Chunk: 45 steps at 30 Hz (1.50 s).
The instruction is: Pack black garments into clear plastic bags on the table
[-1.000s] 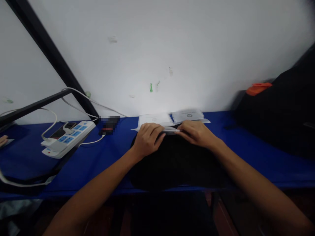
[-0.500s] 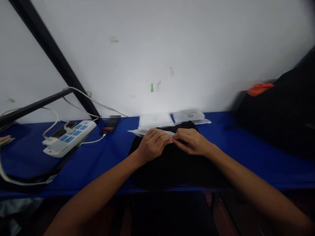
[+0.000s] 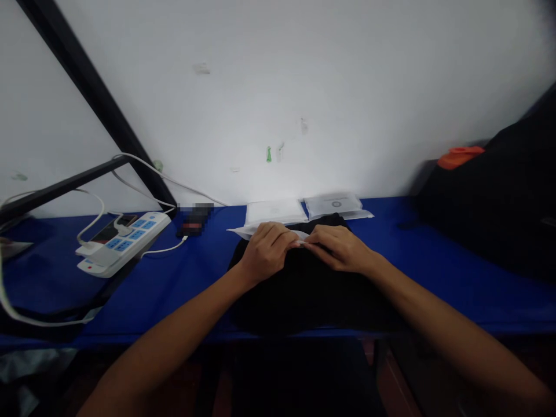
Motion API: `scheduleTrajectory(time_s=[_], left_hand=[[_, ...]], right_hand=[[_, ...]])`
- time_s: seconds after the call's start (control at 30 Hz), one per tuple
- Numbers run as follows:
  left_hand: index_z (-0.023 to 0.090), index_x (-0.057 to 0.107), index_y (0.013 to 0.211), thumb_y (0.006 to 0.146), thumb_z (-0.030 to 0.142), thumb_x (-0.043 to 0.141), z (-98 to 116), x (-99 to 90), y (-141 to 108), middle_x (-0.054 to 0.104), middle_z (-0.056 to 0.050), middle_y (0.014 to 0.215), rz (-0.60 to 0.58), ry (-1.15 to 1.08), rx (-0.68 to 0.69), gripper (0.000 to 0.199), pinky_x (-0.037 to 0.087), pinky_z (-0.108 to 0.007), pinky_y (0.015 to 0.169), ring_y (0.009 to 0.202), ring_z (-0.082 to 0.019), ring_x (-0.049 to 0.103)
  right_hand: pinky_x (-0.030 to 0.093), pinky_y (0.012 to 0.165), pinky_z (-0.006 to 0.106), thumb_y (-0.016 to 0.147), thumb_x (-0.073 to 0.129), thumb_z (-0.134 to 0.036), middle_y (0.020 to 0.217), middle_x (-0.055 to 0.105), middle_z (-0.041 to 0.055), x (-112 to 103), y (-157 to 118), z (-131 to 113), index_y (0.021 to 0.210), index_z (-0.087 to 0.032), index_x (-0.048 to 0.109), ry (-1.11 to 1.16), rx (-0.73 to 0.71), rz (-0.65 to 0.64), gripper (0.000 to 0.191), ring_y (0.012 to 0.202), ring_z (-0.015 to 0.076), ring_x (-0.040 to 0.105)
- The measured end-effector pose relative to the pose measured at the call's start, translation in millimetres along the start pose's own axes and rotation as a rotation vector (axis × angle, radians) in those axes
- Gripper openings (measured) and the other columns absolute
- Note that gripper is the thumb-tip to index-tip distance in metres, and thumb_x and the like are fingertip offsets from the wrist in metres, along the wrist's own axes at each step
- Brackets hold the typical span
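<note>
The left hand [image 3: 267,252] and right hand [image 3: 341,249] curl nearly closed, apparently pinching a thin white sheet [image 3: 247,231] at the far edge of a black cloth garment [image 3: 304,295] on a blue tabletop [image 3: 195,284]; two flat white packets [image 3: 274,212] lie just beyond, unopened-looking.

a soft black cloth [image 3: 313,295] lies bunched beneath the grip [image 3: 302,246], while a thin white sheet [image 3: 256,231] stretches flat across its top edge, just beyond the grip.
</note>
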State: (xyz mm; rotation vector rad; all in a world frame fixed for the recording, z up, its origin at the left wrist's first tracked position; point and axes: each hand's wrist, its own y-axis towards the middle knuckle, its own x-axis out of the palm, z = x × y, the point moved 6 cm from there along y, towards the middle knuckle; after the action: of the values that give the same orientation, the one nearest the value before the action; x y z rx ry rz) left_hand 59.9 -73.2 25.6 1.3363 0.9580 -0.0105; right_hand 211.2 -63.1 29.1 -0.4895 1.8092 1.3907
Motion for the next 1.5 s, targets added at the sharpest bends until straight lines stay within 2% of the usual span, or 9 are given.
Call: scheduleTrajectory(time_s=[0.47, 0.67, 0.77, 1.13, 1.5], left_hand=[[0.018, 0.058, 0.095, 0.098, 0.02, 0.052, -14, -7.2, 0, 0.065, -0.005, 0.087, 0.016, 0.069, 0.0, 0.007, 0.045, -0.035, 0.078, 0.084, -0.02, 0.057], [0.018, 0.058, 0.094, 0.097, 0.019, 0.053, -18, -8.5, 0, 0.064, -0.004, 0.086, 0.024, 0.097, 0.008, 0.005, 0.044, -0.034, 0.077, 0.083, -0.019, 0.056], [0.019, 0.057, 0.095, 0.097, 0.019, 0.053, -24, -9.4, -1, 0.064, -0.004, 0.086, 0.025, 0.114, -0.003, 0.005, 0.043, -0.034, 0.076, 0.082, -0.019, 0.055], [0.018, 0.057, 0.095, 0.1, 0.023, 0.048, -54, -9.6, -3, 0.065, -0.005, 0.088, -0.045, 0.171, -0.05, 0.011, 0.042, -0.034, 0.077, 0.082, -0.02, 0.054], [0.018, 0.057, 0.092, 0.102, 0.028, 0.045, -71, -14.1, -4, 0.064, -0.007, 0.087, -0.083, 0.226, -0.07, 0.019, 0.042, -0.034, 0.074, 0.078, -0.02, 0.052]], right_hand=[[0.048, 0.062, 0.029, 0.099, 0.049, -0.024, 0.08, 0.064, 0.0029, -11, -3, 11, 0.101, -0.022, 0.057, 0.014, 0.065, 0.076, 0.009, 0.069, 0.0156, 0.059], [0.048, 0.06, 0.029, 0.096, 0.053, -0.021, 0.08, 0.065, 0.0032, -15, -5, 13, 0.102, -0.02, 0.059, 0.017, 0.025, 0.141, 0.008, 0.068, 0.0157, 0.061], [0.048, 0.06, 0.028, 0.096, 0.055, -0.02, 0.079, 0.065, 0.0021, -20, -5, 18, 0.101, -0.021, 0.06, 0.01, 0.057, 0.156, 0.008, 0.067, 0.0151, 0.061], [0.049, 0.061, 0.03, 0.095, 0.057, -0.026, 0.075, 0.067, 0.0011, -42, -18, 50, 0.091, -0.024, 0.063, -0.013, 0.195, 0.276, 0.007, 0.066, 0.0157, 0.063], [0.049, 0.058, 0.028, 0.094, 0.058, -0.031, 0.072, 0.067, -0.0003, -42, -26, 76, 0.087, -0.022, 0.064, 0.083, 0.331, 0.296, 0.012, 0.061, 0.0133, 0.062]])
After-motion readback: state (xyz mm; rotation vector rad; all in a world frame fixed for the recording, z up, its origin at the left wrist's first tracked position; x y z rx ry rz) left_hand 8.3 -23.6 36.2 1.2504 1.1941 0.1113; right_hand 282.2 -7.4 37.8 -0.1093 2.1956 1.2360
